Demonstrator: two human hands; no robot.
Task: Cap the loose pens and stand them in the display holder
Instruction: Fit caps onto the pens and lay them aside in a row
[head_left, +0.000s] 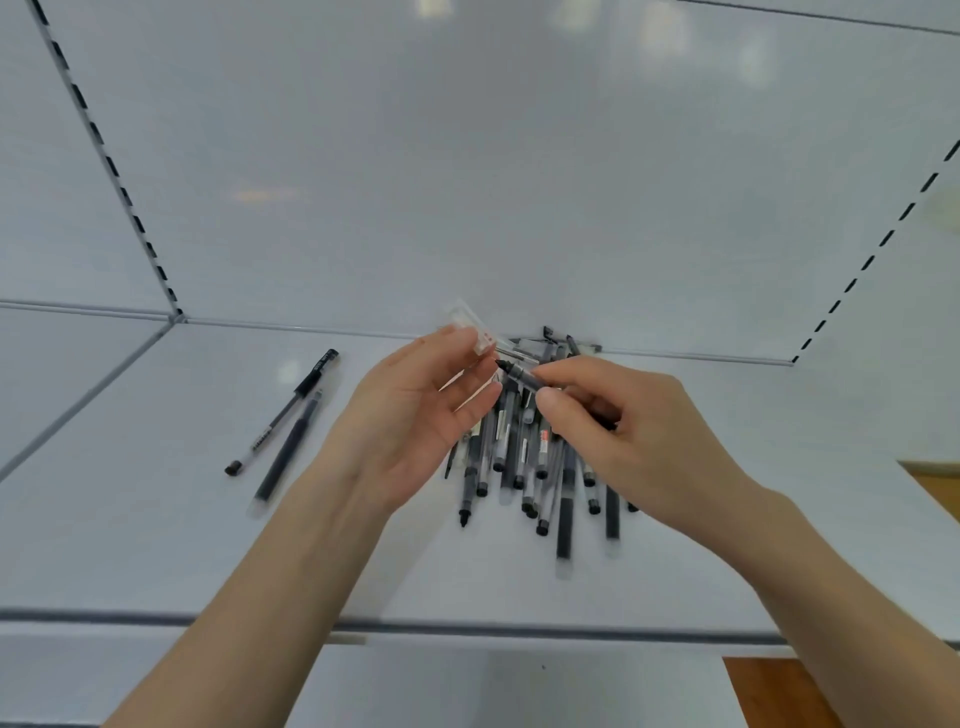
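My left hand (421, 410) pinches a clear plastic pen cap (470, 327) between thumb and fingertips, raised above the shelf. My right hand (618, 421) grips a dark uncapped pen (519, 371) with its tip pointing left toward the cap, a small gap between them. Under both hands lies a pile of several black and frosted pens (540, 467) on the white shelf (156, 545). Two more pens lie apart on the left: a clear-barrelled black pen (283, 413) and a dark frosted pen (288, 449). No display holder shows in view.
The white shelf has a back panel (467, 182) with slotted uprights at left and right. Its front edge (467, 629) runs across below my forearms. A wooden surface (779, 691) shows at the lower right.
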